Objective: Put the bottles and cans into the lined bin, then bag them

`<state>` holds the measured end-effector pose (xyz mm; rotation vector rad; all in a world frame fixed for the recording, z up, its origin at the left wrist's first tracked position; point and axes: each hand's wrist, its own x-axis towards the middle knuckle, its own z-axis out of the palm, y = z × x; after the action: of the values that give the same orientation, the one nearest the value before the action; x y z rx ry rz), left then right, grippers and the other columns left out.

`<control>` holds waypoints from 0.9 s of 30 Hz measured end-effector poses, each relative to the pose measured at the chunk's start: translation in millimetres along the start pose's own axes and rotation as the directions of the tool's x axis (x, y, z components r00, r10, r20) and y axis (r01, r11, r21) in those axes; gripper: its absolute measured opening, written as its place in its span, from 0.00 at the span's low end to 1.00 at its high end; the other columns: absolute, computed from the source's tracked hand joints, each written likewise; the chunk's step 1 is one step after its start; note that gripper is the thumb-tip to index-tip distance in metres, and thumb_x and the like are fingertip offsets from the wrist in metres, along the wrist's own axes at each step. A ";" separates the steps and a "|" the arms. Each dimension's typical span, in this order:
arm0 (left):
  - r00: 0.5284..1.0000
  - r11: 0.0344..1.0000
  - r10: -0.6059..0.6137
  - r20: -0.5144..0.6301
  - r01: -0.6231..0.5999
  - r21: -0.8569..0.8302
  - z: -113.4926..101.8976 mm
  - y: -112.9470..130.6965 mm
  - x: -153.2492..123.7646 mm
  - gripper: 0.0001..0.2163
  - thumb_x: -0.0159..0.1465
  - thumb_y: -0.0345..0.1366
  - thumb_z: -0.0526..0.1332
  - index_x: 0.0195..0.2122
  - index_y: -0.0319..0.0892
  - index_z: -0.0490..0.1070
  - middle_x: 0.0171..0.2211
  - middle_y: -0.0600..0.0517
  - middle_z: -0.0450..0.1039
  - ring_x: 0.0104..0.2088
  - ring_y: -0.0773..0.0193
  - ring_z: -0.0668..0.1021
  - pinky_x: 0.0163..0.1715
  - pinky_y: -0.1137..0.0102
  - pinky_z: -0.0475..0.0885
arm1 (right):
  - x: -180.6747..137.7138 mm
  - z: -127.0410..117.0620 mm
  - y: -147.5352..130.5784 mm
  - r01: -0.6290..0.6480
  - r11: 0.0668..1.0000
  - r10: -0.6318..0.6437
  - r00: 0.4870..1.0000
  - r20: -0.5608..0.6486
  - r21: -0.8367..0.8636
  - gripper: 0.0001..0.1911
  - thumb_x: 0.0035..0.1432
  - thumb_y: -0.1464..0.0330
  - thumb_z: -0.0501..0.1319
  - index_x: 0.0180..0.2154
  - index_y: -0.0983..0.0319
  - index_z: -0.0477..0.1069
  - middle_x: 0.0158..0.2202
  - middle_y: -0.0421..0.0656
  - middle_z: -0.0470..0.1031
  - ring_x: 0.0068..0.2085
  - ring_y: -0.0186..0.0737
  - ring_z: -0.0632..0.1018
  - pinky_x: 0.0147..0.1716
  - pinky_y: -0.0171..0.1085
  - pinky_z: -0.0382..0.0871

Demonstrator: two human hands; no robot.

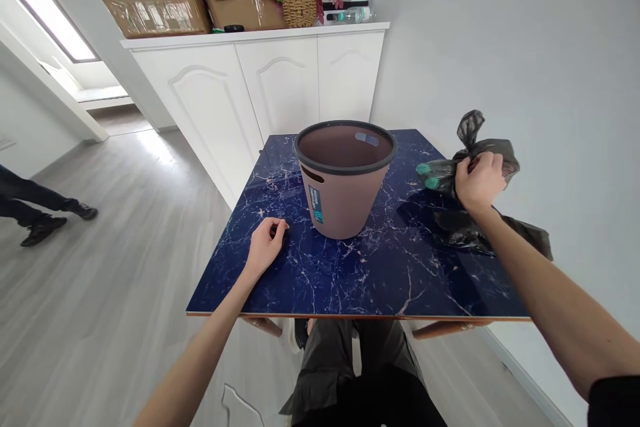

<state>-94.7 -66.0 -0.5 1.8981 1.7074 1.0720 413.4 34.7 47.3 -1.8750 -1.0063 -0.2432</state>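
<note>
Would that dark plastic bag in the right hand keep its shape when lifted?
Probably not: the bag is crumpled in the right hand, with a loose part slumped on the table, so likely floppy. It looks thin and half see-through, so probably very light.

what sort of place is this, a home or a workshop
Most likely a room in a home: a white panelled cabinet with a basket of flowers on top, wood-look flooring, and a small marble-patterned table holding a brown bin. The right hand grips a dark plastic bag.
</note>
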 end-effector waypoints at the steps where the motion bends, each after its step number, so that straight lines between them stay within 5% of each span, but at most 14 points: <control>1: 1.000 1.000 0.001 -0.002 -0.001 0.000 0.1 -0.3 0.2 0.16 0.74 0.48 0.56 0.40 0.42 0.77 0.41 0.46 0.82 0.38 0.58 0.79 0.46 0.64 0.72 | -4.6 5.0 1.5 0.012 1.000 -0.011 1.000 0.017 -0.016 0.18 0.61 0.68 0.66 0.25 0.57 0.59 0.42 0.54 0.76 0.32 0.36 0.73 0.32 0.47 0.48; 5: 1.000 1.000 0.004 -0.011 -0.004 0.002 0.1 -2.1 1.5 0.16 0.74 0.49 0.56 0.39 0.43 0.77 0.39 0.47 0.82 0.37 0.58 0.79 0.44 0.64 0.73 | -22.0 22.2 6.4 0.074 0.995 -0.070 0.995 0.066 -0.062 0.10 0.65 0.65 0.63 0.35 0.66 0.75 0.46 0.59 0.78 0.34 0.39 0.75 0.32 0.44 0.52; 12: 0.999 1.000 0.028 -0.028 -0.028 0.010 1.9 -7.5 3.0 0.15 0.74 0.48 0.57 0.39 0.44 0.77 0.38 0.49 0.82 0.35 0.59 0.79 0.41 0.64 0.74 | -42.4 27.8 12.7 0.124 0.992 -0.121 0.986 0.114 -0.024 0.15 0.68 0.60 0.60 0.42 0.64 0.79 0.41 0.54 0.82 0.41 0.50 0.80 0.44 0.44 0.70; 16: 0.998 0.998 0.064 -0.024 -0.064 0.025 2.0 -7.3 2.5 0.16 0.75 0.47 0.56 0.37 0.44 0.77 0.39 0.49 0.81 0.36 0.59 0.79 0.41 0.64 0.73 | -71.1 8.5 32.9 0.195 0.974 -0.214 0.958 0.192 0.113 0.29 0.70 0.50 0.57 0.56 0.66 0.75 0.47 0.56 0.82 0.45 0.52 0.82 0.52 0.49 0.75; 20: 0.993 0.992 0.116 0.003 -0.116 0.050 1.8 -3.8 -0.1 0.16 0.75 0.47 0.56 0.36 0.45 0.76 0.40 0.48 0.79 0.39 0.57 0.79 0.42 0.63 0.72 | -120.1 -21.4 65.9 0.372 0.927 -0.370 0.895 0.248 0.041 0.41 0.66 0.46 0.59 0.68 0.68 0.65 0.64 0.65 0.71 0.64 0.65 0.73 0.62 0.59 0.69; 27: 0.962 0.950 0.262 0.071 -0.270 0.156 5.9 6.4 -10.3 0.11 0.75 0.43 0.57 0.39 0.45 0.75 0.44 0.46 0.77 0.47 0.52 0.77 0.55 0.55 0.71 | -172.9 -54.6 101.5 0.432 0.890 -0.345 0.847 0.405 -0.145 0.34 0.72 0.48 0.51 0.65 0.65 0.71 0.67 0.63 0.70 0.66 0.67 0.72 0.66 0.64 0.66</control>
<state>-85.9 -75.8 -2.7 2.2923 1.5876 0.9917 390.0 -123.3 -85.5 -1.9489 -1.6924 -0.2594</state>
